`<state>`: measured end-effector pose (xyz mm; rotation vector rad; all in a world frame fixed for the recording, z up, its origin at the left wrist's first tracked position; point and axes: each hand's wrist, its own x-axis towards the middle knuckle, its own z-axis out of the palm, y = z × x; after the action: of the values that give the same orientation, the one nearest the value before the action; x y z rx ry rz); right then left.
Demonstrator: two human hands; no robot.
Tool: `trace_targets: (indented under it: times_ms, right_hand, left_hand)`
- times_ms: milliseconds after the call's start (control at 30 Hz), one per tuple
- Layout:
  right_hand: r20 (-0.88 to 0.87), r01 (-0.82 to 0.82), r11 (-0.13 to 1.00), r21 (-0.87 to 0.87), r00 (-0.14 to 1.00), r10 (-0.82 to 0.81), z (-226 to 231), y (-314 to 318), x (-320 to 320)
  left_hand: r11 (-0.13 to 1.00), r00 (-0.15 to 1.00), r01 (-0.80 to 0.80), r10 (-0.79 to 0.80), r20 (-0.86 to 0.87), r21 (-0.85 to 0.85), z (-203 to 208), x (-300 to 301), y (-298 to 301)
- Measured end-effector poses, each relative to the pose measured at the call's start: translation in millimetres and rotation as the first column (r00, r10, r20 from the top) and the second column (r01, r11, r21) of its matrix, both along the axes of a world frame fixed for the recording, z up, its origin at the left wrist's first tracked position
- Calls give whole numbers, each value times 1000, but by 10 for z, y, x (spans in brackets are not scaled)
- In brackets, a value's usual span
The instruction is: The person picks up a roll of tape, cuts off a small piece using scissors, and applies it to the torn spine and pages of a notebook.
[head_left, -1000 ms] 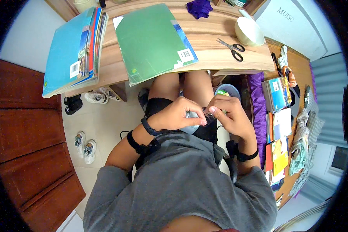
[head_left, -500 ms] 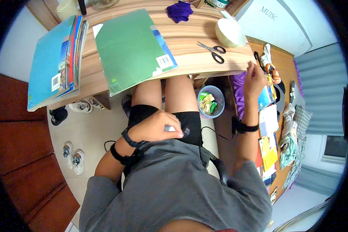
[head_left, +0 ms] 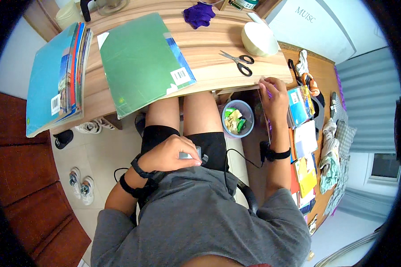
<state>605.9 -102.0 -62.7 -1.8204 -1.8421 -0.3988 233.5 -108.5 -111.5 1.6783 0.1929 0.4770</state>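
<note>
Over my lap, my left hand [head_left: 176,153] is closed around a small whitish, translucent object [head_left: 189,155]. A grey, curled bit sticks out past my fingers, and I cannot make out its kind. My right hand [head_left: 276,99] is at the right front corner of the wooden desk [head_left: 218,75], thumb and fingers pinched together at its edge. Whatever they may hold is too small to tell. Black-handled scissors [head_left: 239,62] lie partly spread on the desk, left of that hand. A large green book in a clear cover [head_left: 142,62] lies flat, overhanging the front edge.
A stack of books with a blue one on top [head_left: 49,80] is at the left. A cream bowl [head_left: 259,41] and a purple cloth [head_left: 199,15] sit farther back. Below the desk stands a bin [head_left: 238,119] with wrappers. Books and clothes [head_left: 329,155] cover the right side.
My right hand has come down and left, from raised beside the desk to its front corner. My left hand stays over my lap with the small object.
</note>
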Motion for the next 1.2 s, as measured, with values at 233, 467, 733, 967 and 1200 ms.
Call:
trace_targets:
  times_ms: [233, 467, 733, 967, 1200]
  right_hand:
    - [42, -63, 996, -62, 997, 66, 213, -103, -79]
    - [-189, 83, 978, 192, 981, -46, 138, -394, -358]
    - [-653, -486, 854, -187, 711, 261, -93, -768, -1168]
    - [-545, -331, 938, -103, 808, 225, -74, -524, -1122]
    - [-134, -103, 995, 2, 986, 102, 387, 283, -634]
  left_hand:
    - [999, 999, -33, 34, -21, 24, -39, 18, -7]
    - [992, 992, -127, 127, -4, 10, 43, -34, -32]
    - [947, 947, -318, 314, 70, 41, 110, -45, -50]
    - [848, 848, -527, 520, 103, 61, 61, -131, -123]
    - [682, 679, -731, 722, 130, 33, -76, -76, -186]
